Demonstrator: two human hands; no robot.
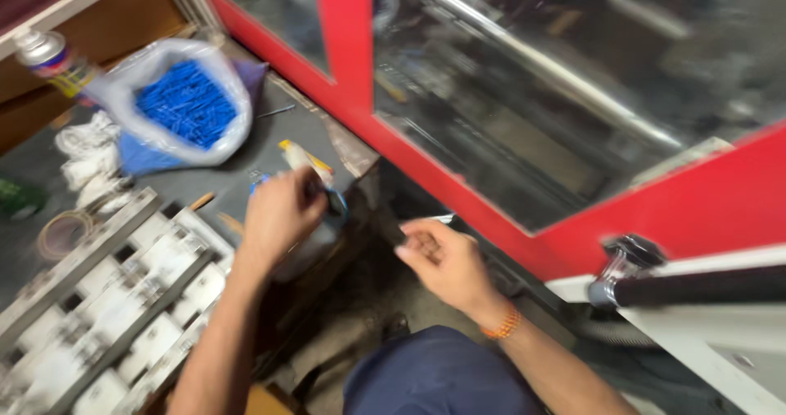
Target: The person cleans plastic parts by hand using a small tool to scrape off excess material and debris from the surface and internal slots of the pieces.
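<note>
The picture is motion-blurred. My left hand (278, 212) is closed around the top of a grey plastic bottle (315, 239) that has a white and yellow nozzle (296, 156) and a blue band, at the edge of a dark bench. My right hand (442, 259), with an orange thread at the wrist, is half curled just right of the bottle. Its fingertips touch a dark narrow part (393, 231) beside the red machine frame. Whether it grips that part is unclear.
A clear bag of blue plastic pieces (187, 102) lies at the bench's back left, with a spray can (45, 55) and white rags (90, 157). A rack of white blocks (123, 300) fills the lower left. A red-framed glass door (458, 96) and black handle (696, 284) stand to the right.
</note>
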